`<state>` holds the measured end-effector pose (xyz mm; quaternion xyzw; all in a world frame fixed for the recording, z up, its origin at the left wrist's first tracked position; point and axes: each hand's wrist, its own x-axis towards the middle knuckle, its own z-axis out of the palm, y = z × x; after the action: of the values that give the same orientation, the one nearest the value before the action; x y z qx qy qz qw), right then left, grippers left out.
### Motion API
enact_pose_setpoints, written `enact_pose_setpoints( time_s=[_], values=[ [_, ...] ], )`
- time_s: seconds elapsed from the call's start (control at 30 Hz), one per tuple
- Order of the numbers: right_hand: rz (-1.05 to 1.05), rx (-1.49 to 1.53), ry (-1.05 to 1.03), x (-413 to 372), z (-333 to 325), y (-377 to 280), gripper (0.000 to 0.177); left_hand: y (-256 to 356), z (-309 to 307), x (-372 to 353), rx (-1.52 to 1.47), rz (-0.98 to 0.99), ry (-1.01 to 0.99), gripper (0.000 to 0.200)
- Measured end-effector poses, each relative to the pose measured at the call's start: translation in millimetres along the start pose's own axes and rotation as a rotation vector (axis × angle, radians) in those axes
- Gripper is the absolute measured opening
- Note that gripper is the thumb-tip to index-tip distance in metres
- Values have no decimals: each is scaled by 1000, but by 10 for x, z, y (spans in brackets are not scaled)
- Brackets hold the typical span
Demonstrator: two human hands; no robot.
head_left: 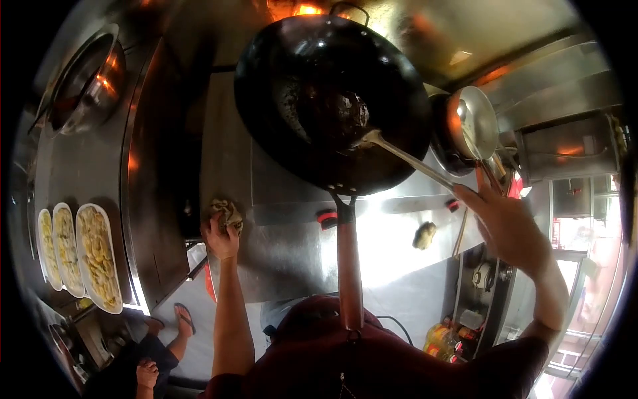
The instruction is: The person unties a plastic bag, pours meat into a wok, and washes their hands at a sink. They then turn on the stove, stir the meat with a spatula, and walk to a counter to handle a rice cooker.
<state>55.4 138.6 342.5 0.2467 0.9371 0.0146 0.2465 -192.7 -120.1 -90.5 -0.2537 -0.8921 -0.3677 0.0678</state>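
A large black wok (pixel 279 143) fills the upper middle of the view, its wooden handle (pixel 349 272) pointing toward my body. Dark, glossy liquid (pixel 332 110) lies in the bottom of the wok. My right hand (pixel 505 223), at the right, is closed around the end of a metal ladle (pixel 412 158), whose head dips into that dark liquid. On the steel counter to the left of the wok, my left hand (pixel 220 241) grips a crumpled, stained rag (pixel 228 214) near the counter's left edge. The wok handle stands free of both hands.
Several white oval plates of food (pixel 98 259) stand on the left counter, below a big metal bowl (pixel 93 86). A shiny pan (pixel 482 120) sits right of the wok. Flames (pixel 309 9) show behind it. Another cloth (pixel 424 235) lies on the front ledge. A person (pixel 143 362) is at lower left.
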Motion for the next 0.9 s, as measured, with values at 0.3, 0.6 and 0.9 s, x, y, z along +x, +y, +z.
enact_pose_setpoints(
  time_s=[0.3,0.6,0.9],
  values=[
    [11,220,151,95,-16,309,48,-25,2,-20,13,-22,-2,37],
    [35,30,190,377,926,306,50,7,-16,-11,-8,12,14,34],
    [75,28,150,44,795,467,57,34,-36,6,24,-6,-11,35]
  ],
)
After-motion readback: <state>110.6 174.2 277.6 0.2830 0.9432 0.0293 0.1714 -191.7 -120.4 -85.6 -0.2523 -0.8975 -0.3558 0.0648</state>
